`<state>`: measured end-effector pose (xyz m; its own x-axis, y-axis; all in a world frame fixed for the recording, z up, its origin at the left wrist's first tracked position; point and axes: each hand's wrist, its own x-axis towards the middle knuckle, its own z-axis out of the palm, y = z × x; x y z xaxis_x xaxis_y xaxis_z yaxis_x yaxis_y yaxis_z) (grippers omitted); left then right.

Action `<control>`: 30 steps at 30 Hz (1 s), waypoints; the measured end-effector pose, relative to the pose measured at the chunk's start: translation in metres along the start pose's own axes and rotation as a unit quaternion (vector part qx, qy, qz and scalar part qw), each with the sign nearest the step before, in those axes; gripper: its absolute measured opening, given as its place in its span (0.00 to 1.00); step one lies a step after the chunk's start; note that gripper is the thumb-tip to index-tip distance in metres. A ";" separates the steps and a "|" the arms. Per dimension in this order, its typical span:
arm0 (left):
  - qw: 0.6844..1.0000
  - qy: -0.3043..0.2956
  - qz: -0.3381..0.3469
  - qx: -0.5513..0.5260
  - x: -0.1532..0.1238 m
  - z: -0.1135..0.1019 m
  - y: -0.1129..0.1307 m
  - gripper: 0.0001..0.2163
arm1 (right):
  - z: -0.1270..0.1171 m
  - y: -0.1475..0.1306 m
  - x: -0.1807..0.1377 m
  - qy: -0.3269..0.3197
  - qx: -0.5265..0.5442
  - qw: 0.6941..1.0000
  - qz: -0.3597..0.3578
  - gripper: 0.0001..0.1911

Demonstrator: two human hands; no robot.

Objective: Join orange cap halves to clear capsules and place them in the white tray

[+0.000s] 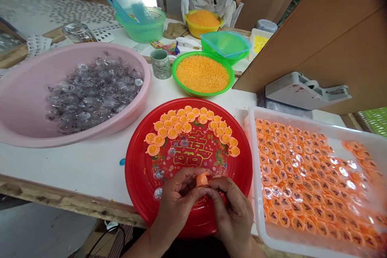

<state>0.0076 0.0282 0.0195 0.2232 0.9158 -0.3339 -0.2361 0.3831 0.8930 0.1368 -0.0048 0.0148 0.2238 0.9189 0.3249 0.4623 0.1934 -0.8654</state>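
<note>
My left hand (177,199) and my right hand (234,213) meet over the near rim of a round red tray (137,169). Together their fingertips pinch one small orange plastic cup (202,179). Both hands are closed on it. Several filled orange cups (189,123) lie in an arc along the tray's far side. A few clear plastic lids (159,174) lie loose on the tray just left of my left hand.
A pink basin (24,100) holds many clear lids at left. A green bowl (202,73) of orange granules sits behind the tray. A white bin (314,169) of capped orange cups stands at right. A mug (160,63), baskets and another person in gloves are at the back.
</note>
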 end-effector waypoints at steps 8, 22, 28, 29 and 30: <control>1.000 0.002 0.000 0.026 -0.003 -0.003 0.000 0.10 | 0.002 -0.002 -0.001 -0.043 0.005 0.999 0.004 0.08; 0.999 0.036 0.000 0.039 -0.006 -0.004 -0.014 0.10 | 0.008 0.011 -0.015 -0.045 0.041 0.997 0.056 0.04; 0.998 0.032 -0.020 0.051 -0.003 -0.008 -0.011 0.16 | 0.007 0.007 -0.010 -0.049 0.034 0.996 0.067 0.04; 0.997 0.035 -0.015 0.066 0.000 -0.008 -0.008 0.15 | 0.006 0.007 -0.006 -0.049 0.023 0.997 0.052 0.05; 0.995 0.039 -0.012 0.089 0.003 -0.008 -0.004 0.14 | 0.005 0.007 -0.001 -0.046 0.015 0.998 0.030 0.06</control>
